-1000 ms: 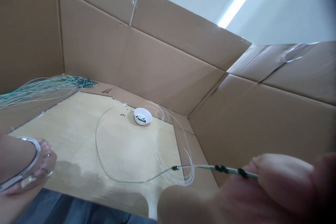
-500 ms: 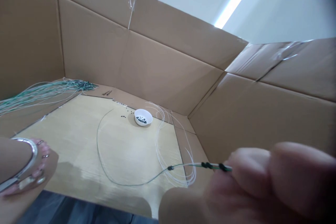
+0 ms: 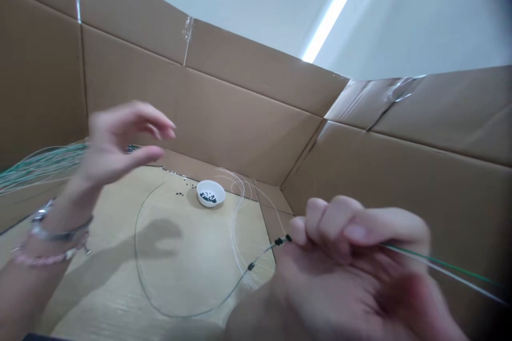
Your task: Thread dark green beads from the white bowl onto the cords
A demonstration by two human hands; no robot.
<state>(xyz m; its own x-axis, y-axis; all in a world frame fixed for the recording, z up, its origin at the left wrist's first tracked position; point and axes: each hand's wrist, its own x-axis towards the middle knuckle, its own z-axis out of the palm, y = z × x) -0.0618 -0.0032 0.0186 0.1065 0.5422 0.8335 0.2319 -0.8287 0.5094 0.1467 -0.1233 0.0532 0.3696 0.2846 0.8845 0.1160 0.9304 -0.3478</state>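
Many thin green and white strands (image 3: pixel 44 168) lie behind my left hand (image 3: pixel 112 144), curved open and empty. A round white bowl (image 3: pixel 218 192) of tiny dark beads (image 3: pixel 208 198) stands on the pale tabletop (image 3: pixel 188 261); my right hand (image 3: pixel 348 256) curls round a slender, dark-beaded cord (image 3: pixel 250 266).

Matt brown cardboard forms the walls (image 3: pixel 240 117) beyond both hands, smooth between its pressed creases; glossy clear plastic tape (image 3: pixel 400 90) crinkles above the right hand (image 3: pixel 352 266). Below the left hand (image 3: pixel 124 144), the tabletop (image 3: pixel 192 261) looks like pale, smooth wood with a soft sheen. On that wrist, a silvery metal bangle (image 3: pixel 64 234) shines beside smooth pink beads (image 3: pixel 44 261). Between the hands, the white bowl (image 3: pixel 212 186) is smooth, plastic or ceramic, hard to tell. The green and white strands (image 3: pixel 440 264) in the right hand look like smooth plastic cord.
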